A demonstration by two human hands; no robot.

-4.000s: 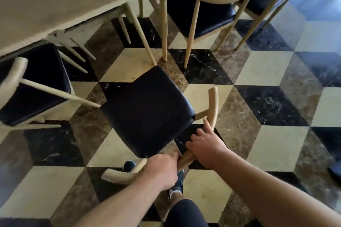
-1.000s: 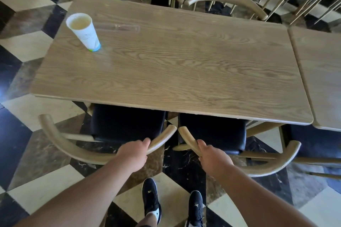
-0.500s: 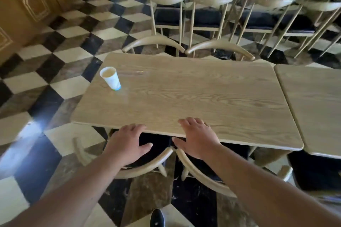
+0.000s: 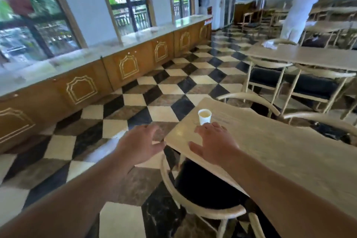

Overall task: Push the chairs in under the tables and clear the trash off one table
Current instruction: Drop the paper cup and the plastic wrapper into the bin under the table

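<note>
Checkered marble floor (image 4: 135, 100) and a long wooden counter (image 4: 123, 67) surround my pale wooden table (image 4: 280, 152), whose smooth top would let things slide, with a black-seated chair (image 4: 201, 195) tucked under its near edge. Near the table's far corner stands a small white paper cup (image 4: 204, 116), probably light, crushable and maybe holding liquid, so I'd grip its sides gently and keep it upright. My right hand (image 4: 214, 145) reaches just short of it, fingers spread, my left hand (image 4: 139, 145) spread and empty off the table's edge.

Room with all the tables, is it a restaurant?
Probably a canteen or dining hall: rows of matching wooden tables with tucked-in chairs, a paper cup left behind, and a long counter by the windows.
</note>
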